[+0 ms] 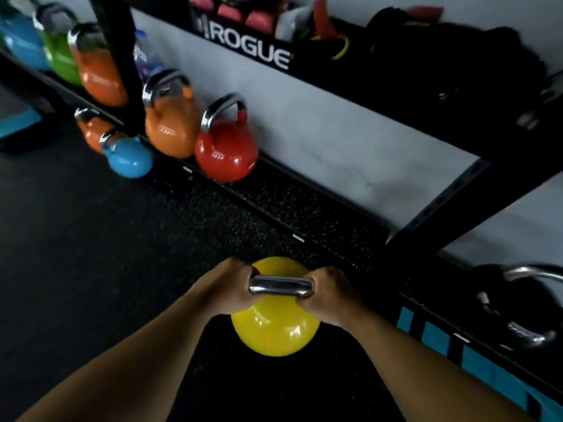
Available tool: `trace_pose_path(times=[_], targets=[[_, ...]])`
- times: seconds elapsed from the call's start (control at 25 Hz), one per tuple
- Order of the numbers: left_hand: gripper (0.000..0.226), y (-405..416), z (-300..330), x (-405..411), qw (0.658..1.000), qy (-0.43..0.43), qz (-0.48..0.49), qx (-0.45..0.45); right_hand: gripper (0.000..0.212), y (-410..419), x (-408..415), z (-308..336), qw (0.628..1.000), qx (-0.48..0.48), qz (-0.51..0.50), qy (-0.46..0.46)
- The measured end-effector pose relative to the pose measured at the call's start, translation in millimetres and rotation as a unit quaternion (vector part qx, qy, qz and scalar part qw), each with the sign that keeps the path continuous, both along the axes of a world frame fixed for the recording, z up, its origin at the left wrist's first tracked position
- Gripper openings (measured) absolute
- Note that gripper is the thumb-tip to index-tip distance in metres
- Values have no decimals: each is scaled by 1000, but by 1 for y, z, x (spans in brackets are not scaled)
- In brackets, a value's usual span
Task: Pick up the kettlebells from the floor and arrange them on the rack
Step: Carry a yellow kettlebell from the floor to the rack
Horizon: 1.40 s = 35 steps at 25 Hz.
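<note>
A yellow kettlebell (274, 327) with a chrome handle hangs low in the middle, just in front of the rack's bottom shelf (323, 220). My left hand (227, 289) grips the left end of its handle and my right hand (330, 295) grips the right end. On the shelf stand a red kettlebell (226, 152) and an orange kettlebell (170, 129). Further left on the rack sit another orange kettlebell (102, 77), a green one (59, 54) and a blue one (23, 42). On the floor lie a small blue kettlebell (129, 158) and a small orange one (91, 132).
A black upright post (122, 56) stands between the orange kettlebells. The upper shelf, marked ROGUE (246, 51), holds pink and black gear. A dark kettlebell (515, 303) sits at the right, beside a teal mat (487, 373). Black rubber floor (76, 239) spreads to the left.
</note>
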State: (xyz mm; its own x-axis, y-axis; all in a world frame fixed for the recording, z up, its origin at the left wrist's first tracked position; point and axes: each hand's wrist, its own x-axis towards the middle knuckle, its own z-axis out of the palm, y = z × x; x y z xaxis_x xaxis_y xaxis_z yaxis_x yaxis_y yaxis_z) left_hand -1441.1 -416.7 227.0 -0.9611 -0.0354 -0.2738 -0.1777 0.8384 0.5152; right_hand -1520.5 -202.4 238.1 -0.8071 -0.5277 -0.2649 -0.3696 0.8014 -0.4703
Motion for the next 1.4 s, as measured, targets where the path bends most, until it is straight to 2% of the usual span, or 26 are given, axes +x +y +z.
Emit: trace_pose_path(times=[0.08,0.2,0.4,0.52,0.72,0.88,1.0,1.2,1.4], targets=[[18,-11,17,-42,1000,18,-23,8,26,-5,-27,19,999,-11,-26,35],[28,-23,34,-102,995,68,-64,-18,24,-13,-61,33,994,-24,-73,77],[14,-15,53,-185,977,133,-152,-65,30,-9,-113,46,981,-8,-140,132],[17,7,63,-231,967,162,-185,-74,26,8,-141,51,969,-19,-189,157],[17,48,41,-268,964,122,-224,-75,25,31,-159,26,951,-12,-270,147],[18,60,24,-290,970,124,-202,-46,37,38,-177,8,936,-49,-313,151],[18,58,23,-311,976,113,-184,-10,34,36,-201,10,928,-59,-336,151],[33,74,15,-334,973,109,-190,68,31,39,-227,-3,896,-102,-416,119],[25,86,2,-353,978,120,-139,98,27,50,-242,-11,895,-103,-416,126]])
